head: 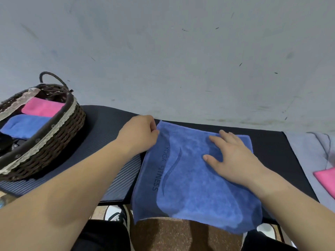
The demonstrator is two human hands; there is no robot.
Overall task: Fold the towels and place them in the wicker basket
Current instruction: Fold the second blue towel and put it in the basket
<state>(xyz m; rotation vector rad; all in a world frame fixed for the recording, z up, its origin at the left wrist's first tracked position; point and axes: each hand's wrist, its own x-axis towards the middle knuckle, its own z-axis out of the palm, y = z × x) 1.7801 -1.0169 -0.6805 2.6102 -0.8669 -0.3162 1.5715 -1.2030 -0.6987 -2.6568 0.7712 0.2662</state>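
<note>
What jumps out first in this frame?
The blue towel printed YOGA FITNESS lies spread at centre, its near edge hanging off the table. The left hand pinches its far left corner while the right hand lies flat on top. At far left, the wicker basket already holds a pink towel and a second blue towel.

bare dark mat (105, 122) lies between wicker basket (59, 142) and blue towel (190, 178), with the wall (181, 60) close behind.
</note>
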